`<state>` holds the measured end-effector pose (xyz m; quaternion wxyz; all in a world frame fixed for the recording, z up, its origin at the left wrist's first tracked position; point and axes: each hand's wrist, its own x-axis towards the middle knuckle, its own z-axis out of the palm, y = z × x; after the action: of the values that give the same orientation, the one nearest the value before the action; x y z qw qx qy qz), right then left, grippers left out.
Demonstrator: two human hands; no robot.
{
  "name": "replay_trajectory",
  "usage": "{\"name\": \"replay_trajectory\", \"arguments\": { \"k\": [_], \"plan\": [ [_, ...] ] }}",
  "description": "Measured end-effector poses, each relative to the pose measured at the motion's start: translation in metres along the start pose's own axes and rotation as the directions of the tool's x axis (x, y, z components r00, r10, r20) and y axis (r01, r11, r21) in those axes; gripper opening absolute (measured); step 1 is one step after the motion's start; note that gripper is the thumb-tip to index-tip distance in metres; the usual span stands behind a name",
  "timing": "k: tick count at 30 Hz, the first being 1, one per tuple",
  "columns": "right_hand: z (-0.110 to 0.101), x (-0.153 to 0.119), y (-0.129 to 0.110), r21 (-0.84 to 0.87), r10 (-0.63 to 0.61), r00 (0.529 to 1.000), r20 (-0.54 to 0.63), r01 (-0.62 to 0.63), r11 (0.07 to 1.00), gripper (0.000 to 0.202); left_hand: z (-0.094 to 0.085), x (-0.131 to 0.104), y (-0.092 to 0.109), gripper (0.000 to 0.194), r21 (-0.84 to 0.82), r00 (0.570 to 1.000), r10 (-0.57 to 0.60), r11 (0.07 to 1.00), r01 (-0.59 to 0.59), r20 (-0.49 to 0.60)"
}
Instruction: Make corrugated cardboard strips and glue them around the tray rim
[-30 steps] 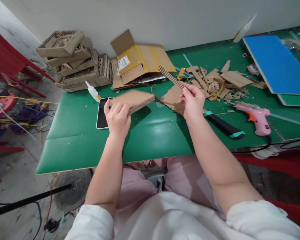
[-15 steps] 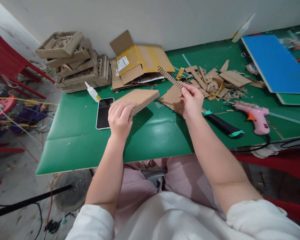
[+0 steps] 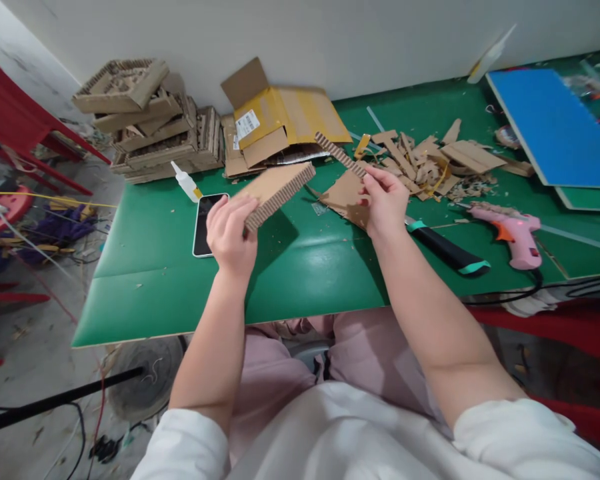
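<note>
My left hand (image 3: pixel 233 233) grips a thick flat cardboard piece (image 3: pixel 275 187) by its near left end, tilted above the table with its ridged edge facing right. My right hand (image 3: pixel 386 200) pinches the lower end of a narrow corrugated cardboard strip (image 3: pixel 337 152) between thumb and fingers; the strip slants up and left, apart from the thick piece. Below my right hand lies a flat cardboard sheet (image 3: pixel 344 197), partly covered by it. A black-and-teal cutter knife (image 3: pixel 447 252) rests just right of that hand. Behind my left hand sits a phone (image 3: pixel 206 227), partly hidden.
A small glue bottle (image 3: pixel 186 183) stands by the phone. Stacked cardboard trays (image 3: pixel 150 133) and an opened carton (image 3: pixel 290 120) sit at the back. Cardboard scraps (image 3: pixel 420 163), a pink glue gun (image 3: pixel 517 233) with its cord, and a blue board (image 3: pixel 565 127) occupy the right side.
My left hand has shifted slightly left and tilted the thick cardboard piece more, showing more of its ridged edge. The right hand with the strip stays nearly in place.
</note>
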<state>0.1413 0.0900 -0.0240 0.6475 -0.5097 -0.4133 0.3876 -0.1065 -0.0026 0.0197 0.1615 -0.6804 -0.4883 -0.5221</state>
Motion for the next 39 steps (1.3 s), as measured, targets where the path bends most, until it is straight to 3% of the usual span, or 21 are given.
{"name": "replay_trajectory", "arguments": {
  "k": [3,7,8,10,12,14,18,21,23,24,28,32,35,39],
  "plan": [
    [0.001,-0.002,-0.002,0.037,-0.014,1.000,0.003,0.014,0.999,0.040,-0.002,0.000,0.004,0.015,-0.098,0.981,-0.009,0.995,-0.011,-0.196],
    [0.002,-0.003,-0.005,0.078,-0.004,1.000,-0.015,0.005,0.997,0.037,0.003,-0.003,0.008,0.024,-0.094,0.975,0.057,0.992,-0.079,-0.214],
    [0.003,-0.003,-0.006,0.074,0.000,1.000,-0.018,0.001,0.997,0.035,0.006,-0.004,0.009,0.024,-0.081,0.985,0.058,0.994,-0.072,-0.162],
    [0.003,-0.003,-0.007,0.063,0.015,1.000,-0.024,-0.014,0.998,0.030,0.011,-0.007,0.009,0.027,-0.054,0.996,0.052,0.997,-0.048,0.066],
    [0.004,-0.003,-0.009,0.068,0.041,0.999,-0.036,-0.038,0.997,0.026,0.014,-0.009,0.009,0.033,-0.030,0.942,0.059,0.998,-0.052,0.331],
    [0.006,-0.004,-0.011,0.080,0.059,0.997,-0.046,-0.055,0.995,0.022,0.014,-0.009,0.009,0.038,-0.004,0.895,0.066,0.997,-0.071,0.442],
    [0.006,-0.005,-0.013,0.088,0.056,0.997,-0.048,-0.052,0.995,0.020,0.010,-0.008,0.008,0.038,0.021,0.943,0.083,0.995,-0.095,0.323],
    [0.004,-0.005,-0.011,0.092,0.025,0.999,-0.046,-0.021,0.996,0.021,0.007,-0.006,0.008,0.036,0.011,0.982,0.147,0.989,-0.149,0.119],
    [0.003,-0.004,-0.008,0.078,0.001,0.999,-0.038,0.002,0.997,0.023,0.007,-0.006,0.008,0.034,0.042,0.986,0.164,0.985,-0.165,0.022],
    [0.002,-0.003,-0.007,0.065,-0.004,0.999,-0.032,0.006,0.998,0.024,0.008,-0.007,0.007,0.034,0.050,0.984,0.176,0.983,-0.178,0.040],
    [0.000,-0.002,-0.004,0.024,0.020,0.999,-0.025,-0.020,1.000,0.026,0.011,-0.008,0.005,0.039,-0.014,0.932,0.233,0.971,-0.238,0.277],
    [0.002,-0.003,-0.006,0.048,0.010,0.999,-0.039,-0.009,0.999,0.025,0.012,-0.008,0.004,0.041,0.018,0.974,0.136,0.990,-0.141,0.181],
    [0.003,-0.004,-0.007,0.065,0.028,0.999,-0.046,-0.025,0.998,0.025,0.012,-0.008,0.005,0.040,-0.005,0.952,0.177,0.983,-0.182,0.248],
    [0.001,-0.001,-0.004,0.034,0.013,0.999,-0.029,-0.012,0.999,0.028,0.013,-0.007,0.004,0.038,0.014,0.959,0.198,0.979,-0.205,0.201]
  ]
}}
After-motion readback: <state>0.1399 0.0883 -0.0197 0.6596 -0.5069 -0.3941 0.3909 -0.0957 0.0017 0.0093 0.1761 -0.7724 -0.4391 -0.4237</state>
